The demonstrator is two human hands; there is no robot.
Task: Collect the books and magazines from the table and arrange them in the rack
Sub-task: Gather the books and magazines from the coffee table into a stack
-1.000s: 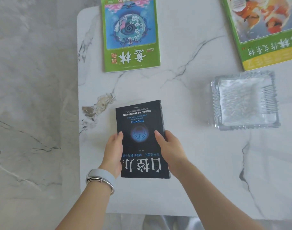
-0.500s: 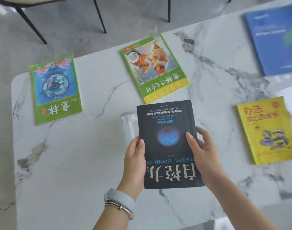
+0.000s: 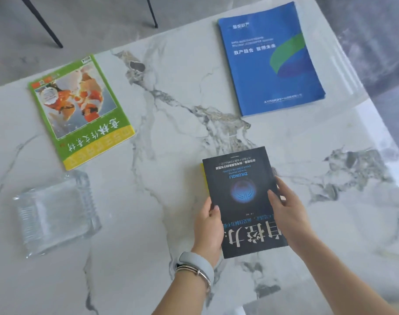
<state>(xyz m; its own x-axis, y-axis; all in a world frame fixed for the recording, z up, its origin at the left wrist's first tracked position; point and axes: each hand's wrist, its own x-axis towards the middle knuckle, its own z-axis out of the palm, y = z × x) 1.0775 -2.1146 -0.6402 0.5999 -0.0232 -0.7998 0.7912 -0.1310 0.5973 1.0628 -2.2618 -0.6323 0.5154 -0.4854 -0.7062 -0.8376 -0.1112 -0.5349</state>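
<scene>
I hold a black book [image 3: 241,192] with a glowing blue emblem between both hands, low over the marble table [image 3: 171,137]. My left hand [image 3: 208,226] grips its left edge, my right hand [image 3: 289,214] its right edge. A thin yellow strip of another book [image 3: 203,176] peeks out under the black book's left side; the rest of it is hidden. A green magazine [image 3: 80,110] with an orange picture lies flat at the far left. A blue brochure [image 3: 269,60] lies at the far right.
A clear glass tray [image 3: 53,214] sits at the left near the front edge. Thin black chair legs [image 3: 46,26] stand on the floor beyond the table's far edge. The table's right edge runs diagonally past the blue brochure.
The black book has been carried rightward across the table and now covers the yellow book. The view has shifted right, so the second green magazine has left the frame.
</scene>
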